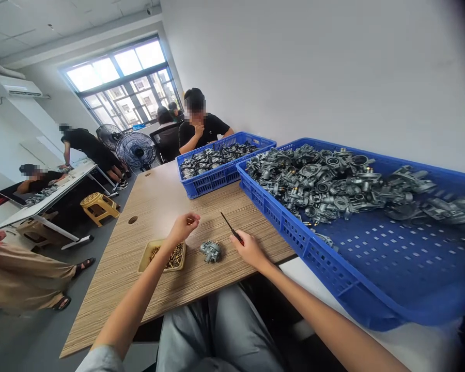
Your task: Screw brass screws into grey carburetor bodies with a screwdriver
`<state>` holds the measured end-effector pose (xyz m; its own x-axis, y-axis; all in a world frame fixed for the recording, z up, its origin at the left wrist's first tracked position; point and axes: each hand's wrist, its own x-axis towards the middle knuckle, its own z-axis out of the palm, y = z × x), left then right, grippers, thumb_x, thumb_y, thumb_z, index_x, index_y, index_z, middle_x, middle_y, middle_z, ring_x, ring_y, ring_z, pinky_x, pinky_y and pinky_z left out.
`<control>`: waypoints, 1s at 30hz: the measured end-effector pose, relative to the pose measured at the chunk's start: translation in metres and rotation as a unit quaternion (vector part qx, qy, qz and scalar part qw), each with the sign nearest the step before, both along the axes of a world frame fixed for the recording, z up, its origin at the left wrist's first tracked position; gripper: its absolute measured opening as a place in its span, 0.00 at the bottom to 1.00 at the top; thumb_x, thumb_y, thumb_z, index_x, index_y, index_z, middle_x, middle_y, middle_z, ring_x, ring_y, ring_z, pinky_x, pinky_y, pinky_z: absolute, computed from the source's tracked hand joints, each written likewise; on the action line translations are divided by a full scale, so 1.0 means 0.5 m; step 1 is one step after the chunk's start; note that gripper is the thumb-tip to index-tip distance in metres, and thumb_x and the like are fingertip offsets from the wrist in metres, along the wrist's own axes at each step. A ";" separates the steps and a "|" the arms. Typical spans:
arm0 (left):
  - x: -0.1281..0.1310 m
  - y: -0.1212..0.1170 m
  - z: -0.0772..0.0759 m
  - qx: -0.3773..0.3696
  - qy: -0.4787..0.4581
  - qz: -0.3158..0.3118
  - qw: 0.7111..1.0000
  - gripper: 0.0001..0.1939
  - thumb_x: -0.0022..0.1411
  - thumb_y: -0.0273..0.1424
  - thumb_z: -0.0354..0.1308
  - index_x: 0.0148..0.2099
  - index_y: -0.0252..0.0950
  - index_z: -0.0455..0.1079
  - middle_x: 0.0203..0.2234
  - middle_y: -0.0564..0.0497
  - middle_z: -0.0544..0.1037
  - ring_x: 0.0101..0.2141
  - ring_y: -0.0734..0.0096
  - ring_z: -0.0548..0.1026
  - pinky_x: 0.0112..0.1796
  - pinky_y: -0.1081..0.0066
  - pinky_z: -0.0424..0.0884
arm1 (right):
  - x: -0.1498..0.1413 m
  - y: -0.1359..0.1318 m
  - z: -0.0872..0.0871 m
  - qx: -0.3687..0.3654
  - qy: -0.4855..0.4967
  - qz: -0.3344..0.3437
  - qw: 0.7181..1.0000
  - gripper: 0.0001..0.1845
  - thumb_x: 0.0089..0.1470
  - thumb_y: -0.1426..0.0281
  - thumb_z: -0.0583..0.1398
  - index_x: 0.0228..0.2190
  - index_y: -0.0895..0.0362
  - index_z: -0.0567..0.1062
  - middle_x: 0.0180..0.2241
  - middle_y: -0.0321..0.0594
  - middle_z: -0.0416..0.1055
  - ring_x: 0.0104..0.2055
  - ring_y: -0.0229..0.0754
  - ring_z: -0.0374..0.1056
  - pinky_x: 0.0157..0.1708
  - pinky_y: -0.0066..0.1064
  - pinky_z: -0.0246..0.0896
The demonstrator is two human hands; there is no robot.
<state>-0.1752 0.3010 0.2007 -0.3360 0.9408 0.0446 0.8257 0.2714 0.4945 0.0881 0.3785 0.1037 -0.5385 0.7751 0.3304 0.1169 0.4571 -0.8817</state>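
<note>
My left hand (185, 226) hovers above a small tan tray (144, 262) of brass screws, fingers pinched on a small brass screw. My right hand (248, 249) rests on the wooden table (147, 206) and grips a screwdriver (231, 228) with its dark blade pointing up and away. A small grey metal carburetor part (211, 251) lies on the table between my two hands, touched by neither.
A big blue crate (356, 268) of grey metal parts sits at my right, a second blue crate (213, 178) behind it. A person in black sits at the table's far end. Others work at a left table, beside fans and a yellow stool (99, 206).
</note>
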 end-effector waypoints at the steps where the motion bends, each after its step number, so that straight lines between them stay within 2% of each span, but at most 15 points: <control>1: 0.023 -0.020 -0.004 0.014 -0.025 -0.017 0.999 0.13 0.68 0.35 0.55 0.49 0.36 0.74 0.37 0.49 0.82 0.36 0.69 0.80 0.39 0.70 0.76 | 0.000 0.000 0.001 -0.002 -0.001 0.001 1.000 0.20 0.65 0.53 0.54 0.28 0.52 0.69 0.25 0.37 0.72 0.28 0.43 0.64 0.31 0.32 0.55; 4: 0.086 -0.082 -0.020 0.088 -0.157 -0.073 0.981 0.12 0.66 0.37 0.58 0.46 0.36 0.75 0.35 0.49 0.81 0.35 0.69 0.80 0.37 0.71 0.75 | 0.001 -0.001 0.003 -0.003 -0.006 0.008 1.000 0.20 0.65 0.53 0.54 0.28 0.52 0.68 0.26 0.37 0.71 0.28 0.42 0.63 0.32 0.32 0.54; 8: 0.134 -0.132 -0.035 0.104 -0.190 -0.069 0.974 0.10 0.64 0.34 0.60 0.45 0.37 0.76 0.36 0.49 0.82 0.35 0.70 0.79 0.37 0.71 0.73 | 0.003 -0.003 0.003 -0.001 -0.017 0.008 1.000 0.21 0.66 0.52 0.54 0.25 0.52 0.64 0.24 0.35 0.67 0.27 0.41 0.59 0.31 0.32 0.52; 13: 0.146 -0.134 -0.045 0.121 -0.204 -0.070 0.969 0.09 0.63 0.32 0.60 0.44 0.37 0.76 0.36 0.49 0.82 0.36 0.69 0.80 0.39 0.70 0.73 | 0.003 -0.004 -0.001 0.003 -0.022 0.012 1.000 0.22 0.66 0.53 0.54 0.25 0.52 0.64 0.23 0.33 0.64 0.27 0.40 0.58 0.31 0.32 0.51; 21: 0.148 -0.134 -0.064 0.174 -0.172 -0.066 0.967 0.08 0.63 0.29 0.59 0.44 0.38 0.77 0.37 0.50 0.82 0.37 0.69 0.80 0.42 0.67 0.76 | 0.004 -0.005 0.006 0.004 -0.029 0.016 0.999 0.21 0.67 0.53 0.54 0.26 0.52 0.66 0.25 0.35 0.69 0.28 0.42 0.62 0.32 0.32 0.53; 30: 0.152 -0.137 -0.080 0.176 -0.185 -0.054 0.965 0.08 0.64 0.29 0.60 0.45 0.39 0.77 0.38 0.50 0.83 0.39 0.68 0.80 0.44 0.67 0.76 | 0.007 -0.006 0.006 -0.005 -0.043 0.016 0.999 0.21 0.67 0.53 0.54 0.26 0.52 0.66 0.22 0.35 0.68 0.27 0.42 0.63 0.30 0.32 0.53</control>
